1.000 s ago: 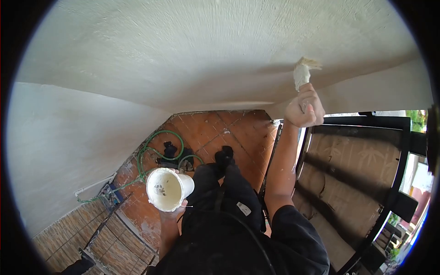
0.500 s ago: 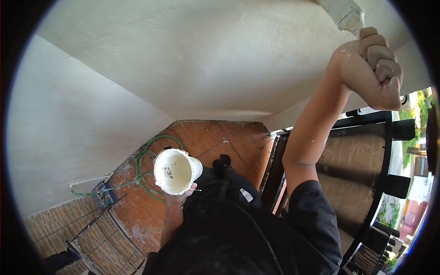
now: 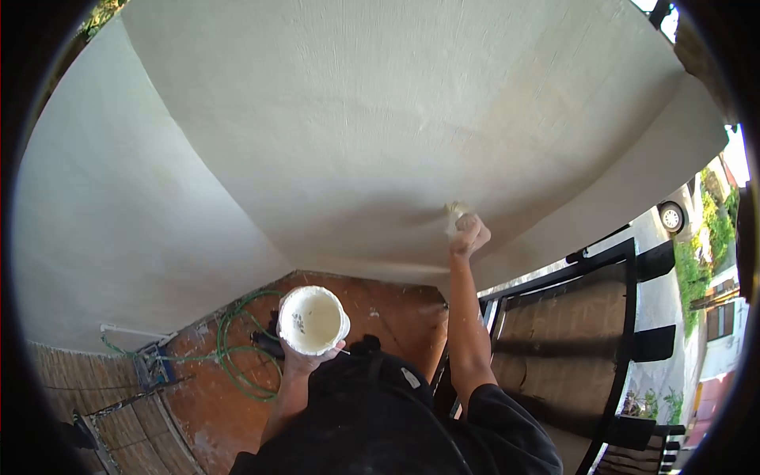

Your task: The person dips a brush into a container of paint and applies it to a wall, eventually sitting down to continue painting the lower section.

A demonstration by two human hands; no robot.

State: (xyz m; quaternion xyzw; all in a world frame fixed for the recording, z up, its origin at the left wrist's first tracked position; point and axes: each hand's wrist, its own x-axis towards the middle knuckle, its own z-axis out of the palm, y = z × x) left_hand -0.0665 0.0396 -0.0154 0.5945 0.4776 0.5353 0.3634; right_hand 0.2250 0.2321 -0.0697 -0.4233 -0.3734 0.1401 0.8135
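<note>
— Where's the right hand (image 3: 469,236) from where you stand?

— Arm stretched right out, just off the middle of the view toward 3 o'clock. It's a closed fist, wrapped round the handle of a paintbrush (image 3: 455,214). The bristles sit at the fist's 11 o'clock, pressed against the pale textured wall (image 3: 356,119).

— How much of the brush can you see?

— Only the pale bristle end. The fist hides the handle.

— And the other hand?

— The left hand (image 3: 305,360) is low, about 7 o'clock from the middle, close in front of the person's dark shirt. Its fingers are curled up round the bottom of a white pail (image 3: 313,319), gripping it from beneath. The pail's open mouth tips toward the head; the inside is coated white with a few dark specks. I can't tell how much is in it.

— What's around the pail?

— Far below it, a red tiled floor (image 3: 388,305). A green hose (image 3: 229,356) lies coiled there at the pail's 8 o'clock, and a white pipe (image 3: 131,330) runs along the foot of the wall out at 9 o'clock. A black-framed gate (image 3: 629,317) stands toward 4 o'clock, beside the right arm.
</note>
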